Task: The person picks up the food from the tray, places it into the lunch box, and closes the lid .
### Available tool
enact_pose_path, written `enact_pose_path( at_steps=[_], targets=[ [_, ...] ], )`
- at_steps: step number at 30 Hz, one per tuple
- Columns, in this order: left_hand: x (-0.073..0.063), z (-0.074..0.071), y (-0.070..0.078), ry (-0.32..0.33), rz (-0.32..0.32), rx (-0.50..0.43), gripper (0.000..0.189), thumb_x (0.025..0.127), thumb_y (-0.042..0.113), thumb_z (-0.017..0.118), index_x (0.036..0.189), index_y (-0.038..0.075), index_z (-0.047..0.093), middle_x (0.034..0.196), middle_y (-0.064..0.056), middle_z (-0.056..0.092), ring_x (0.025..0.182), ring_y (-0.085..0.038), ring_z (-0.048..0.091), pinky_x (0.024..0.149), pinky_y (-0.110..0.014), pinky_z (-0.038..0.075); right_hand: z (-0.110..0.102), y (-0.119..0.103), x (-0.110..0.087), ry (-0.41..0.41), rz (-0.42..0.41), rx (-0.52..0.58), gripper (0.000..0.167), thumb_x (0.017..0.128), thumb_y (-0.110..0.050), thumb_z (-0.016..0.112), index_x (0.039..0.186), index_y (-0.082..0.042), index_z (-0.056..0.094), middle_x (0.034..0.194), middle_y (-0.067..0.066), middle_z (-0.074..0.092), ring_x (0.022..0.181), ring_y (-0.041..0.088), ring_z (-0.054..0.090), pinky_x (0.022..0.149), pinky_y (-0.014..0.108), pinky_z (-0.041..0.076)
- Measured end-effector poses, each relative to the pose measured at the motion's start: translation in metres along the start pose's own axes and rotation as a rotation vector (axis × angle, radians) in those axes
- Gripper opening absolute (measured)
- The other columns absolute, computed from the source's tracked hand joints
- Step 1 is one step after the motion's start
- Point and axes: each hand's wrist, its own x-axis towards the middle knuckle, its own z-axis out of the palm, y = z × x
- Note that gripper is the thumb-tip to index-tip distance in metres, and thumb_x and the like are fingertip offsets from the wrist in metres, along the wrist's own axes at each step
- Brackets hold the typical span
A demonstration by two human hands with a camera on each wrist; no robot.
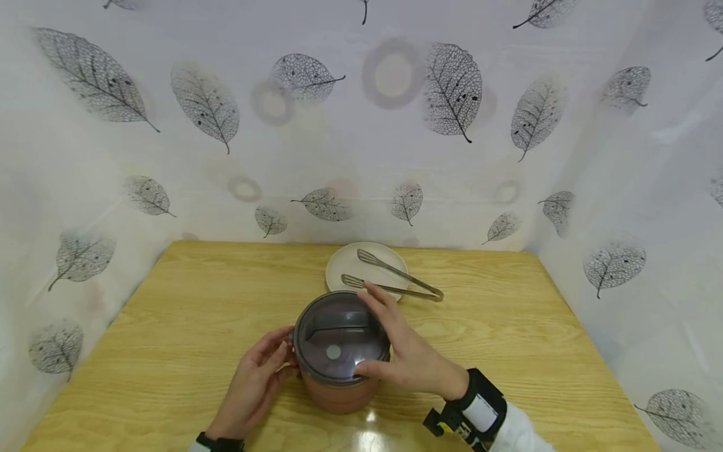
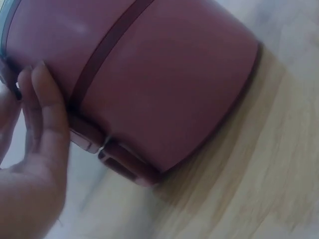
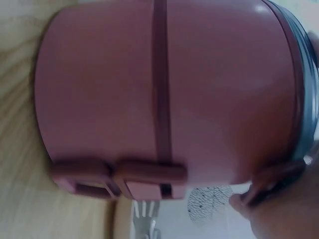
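Observation:
A two-tier reddish-brown lunch box (image 1: 339, 397) with a dark see-through lid (image 1: 316, 361) stands upright on the table. My left hand (image 1: 252, 380) grips its left side near the rim; in the left wrist view the fingertips lie right at the upper clip, above the lower clips (image 2: 130, 164). Across the lid's right part spreads my right hand (image 1: 415, 359), thumb on the near edge and fingers on the far edge. The right wrist view shows that hand's fingers holding at a raised upper clip (image 3: 274, 181), while lower clips (image 3: 149, 179) lie along the wall.
Behind the lunch box is a white round plate (image 1: 343, 260), with metal tongs (image 1: 408, 275) lying across it and sticking out to the right. The wooden table (image 1: 214, 301) meets a leaf-patterned white cloth (image 1: 350, 150) at the back and sides.

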Motion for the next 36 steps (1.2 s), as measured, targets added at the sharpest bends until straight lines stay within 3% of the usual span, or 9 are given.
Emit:
enact_pose_path(
  at_steps=[3,6,10,15,20,31,36],
  targets=[
    [0.0,0.002,0.008,0.04,0.001,0.122,0.039,0.102,0.022,0.054,0.139,0.011,0.053,0.122,0.008,0.063,0.103,-0.007,0.062,0.085,-0.026,0.056,0.005,0.001,0.0,0.055,0.04,0.008,0.096,0.087,-0.053,0.071,0.159,-0.022,0.016,0.164,0.006,0.016,0.147,0.031,0.028,0.109,0.056,0.04],
    [0.002,0.006,0.021,0.047,0.063,0.216,0.045,0.105,0.026,0.049,0.144,0.004,0.046,0.132,0.005,0.059,0.116,-0.006,0.058,0.092,-0.025,0.052,0.008,0.001,0.001,0.089,0.055,0.01,0.096,0.085,-0.041,0.076,0.159,-0.021,0.019,0.16,0.008,0.026,0.143,0.027,0.035,0.11,0.053,0.04],
    [0.01,0.022,0.036,0.067,0.177,0.29,0.047,0.107,0.035,0.04,0.147,0.01,0.045,0.143,-0.001,0.052,0.13,-0.009,0.049,0.103,-0.023,0.046,0.012,0.001,0.0,0.149,0.078,0.014,0.094,0.083,-0.034,0.078,0.157,-0.017,0.024,0.157,0.008,0.034,0.14,0.023,0.04,0.112,0.046,0.04],
    [0.022,0.044,0.039,0.029,0.229,0.377,0.048,0.108,0.039,0.033,0.151,0.019,0.04,0.152,-0.001,0.043,0.142,-0.016,0.039,0.105,-0.015,0.04,0.019,0.004,-0.001,0.213,0.094,0.066,0.091,0.082,-0.032,0.078,0.156,-0.015,0.028,0.153,0.002,0.039,0.137,0.021,0.043,0.112,0.041,0.04],
    [0.027,0.055,0.028,0.029,0.236,0.387,0.045,0.109,0.032,0.031,0.15,0.017,0.041,0.154,0.003,0.042,0.146,-0.012,0.033,0.107,-0.006,0.031,0.021,0.005,-0.002,0.234,0.091,0.095,0.089,0.082,-0.03,0.078,0.156,-0.018,0.029,0.152,0.001,0.041,0.136,0.021,0.044,0.112,0.038,0.04],
    [0.029,0.056,0.021,0.061,0.269,0.336,0.042,0.11,0.022,0.027,0.147,0.029,0.044,0.15,0.007,0.047,0.144,-0.008,0.035,0.11,-0.009,0.03,0.024,0.006,-0.002,0.251,0.1,0.087,0.089,0.081,-0.029,0.078,0.155,-0.015,0.031,0.152,0.002,0.041,0.135,0.021,0.045,0.11,0.039,0.041],
    [0.03,0.056,0.02,0.07,0.313,0.308,0.044,0.109,0.017,0.025,0.146,0.028,0.046,0.151,0.003,0.048,0.143,-0.01,0.038,0.111,-0.012,0.031,0.025,0.005,-0.001,0.265,0.083,0.083,0.089,0.081,-0.03,0.078,0.155,-0.014,0.032,0.152,0.003,0.041,0.135,0.021,0.045,0.11,0.038,0.041]
  ],
)
